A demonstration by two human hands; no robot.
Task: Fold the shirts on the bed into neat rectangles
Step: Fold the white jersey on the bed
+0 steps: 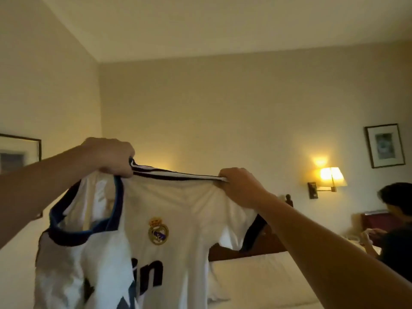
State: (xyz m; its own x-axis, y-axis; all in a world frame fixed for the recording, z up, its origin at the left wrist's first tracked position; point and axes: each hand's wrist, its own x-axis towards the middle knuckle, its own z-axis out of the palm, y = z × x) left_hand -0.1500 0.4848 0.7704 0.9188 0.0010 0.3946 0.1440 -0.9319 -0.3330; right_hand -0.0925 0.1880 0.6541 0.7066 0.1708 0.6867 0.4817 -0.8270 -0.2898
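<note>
Currently the shirt (169, 221) is held up in the air, crest side toward the camera, its shoulder line stretched roughly level between both hands. The left hand (111, 156) is clenched on one shoulder end, the right hand (239, 186) on the other. Its body hangs down; the hem is out of view. The bed (263, 284) lies beyond and below, probably within a straight lowering.

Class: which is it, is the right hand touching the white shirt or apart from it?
Touching. The head view shows the right hand pinching the striped shoulder edge of the white shirt, which hangs from it.
</note>
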